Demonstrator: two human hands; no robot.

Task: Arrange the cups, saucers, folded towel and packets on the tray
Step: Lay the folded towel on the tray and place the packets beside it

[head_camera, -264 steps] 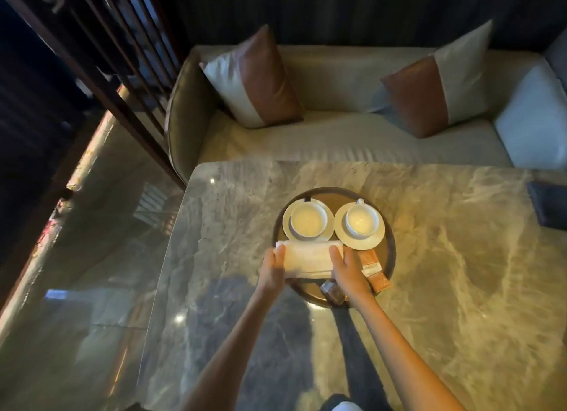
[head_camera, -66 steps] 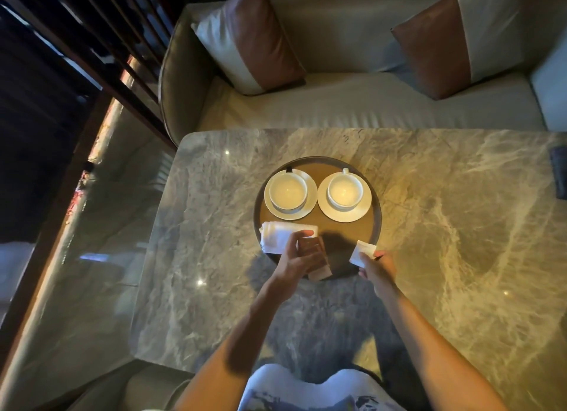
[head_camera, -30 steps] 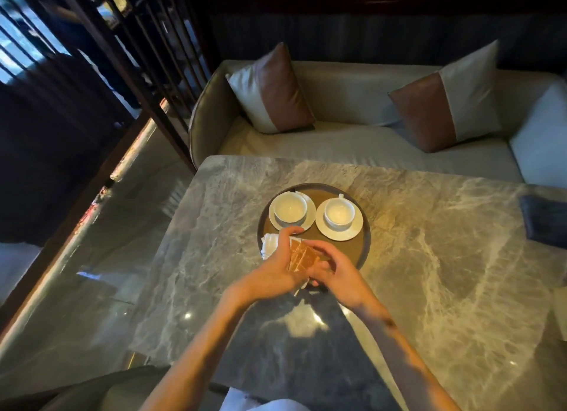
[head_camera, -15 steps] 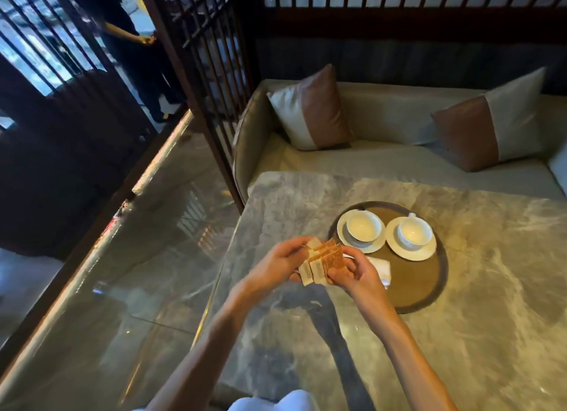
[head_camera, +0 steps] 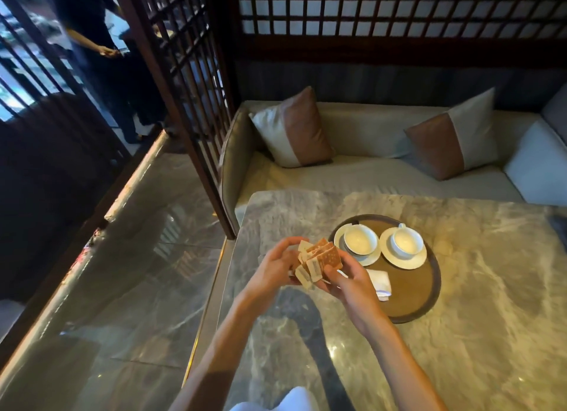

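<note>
A round brown tray [head_camera: 423,297] lies on the marble table [head_camera: 475,334]. Two white cups [head_camera: 359,241] [head_camera: 405,242] stand on white saucers [head_camera: 369,261] [head_camera: 412,262] at the tray's far side. The folded white towel [head_camera: 380,283] rests at the tray's left edge, partly behind my right hand. Both hands hover over the table left of the tray, holding a fanned stack of orange-brown packets [head_camera: 319,262] between them. My left hand [head_camera: 276,266] pinches the stack's left side; my right hand [head_camera: 343,283] supports it from below and right.
A cushioned bench [head_camera: 352,177] with two brown-and-white pillows [head_camera: 294,128] [head_camera: 454,134] runs behind the table. A dark wooden lattice screen [head_camera: 190,73] stands at the left. A person in dark clothes [head_camera: 101,51] stands beyond it. Glossy floor lies left of the table edge.
The towel stayed at the tray's left edge. Both hands gathered the packets off the tray and lifted them left of it, fanned between the fingers. My view has tilted up and swung left.
</note>
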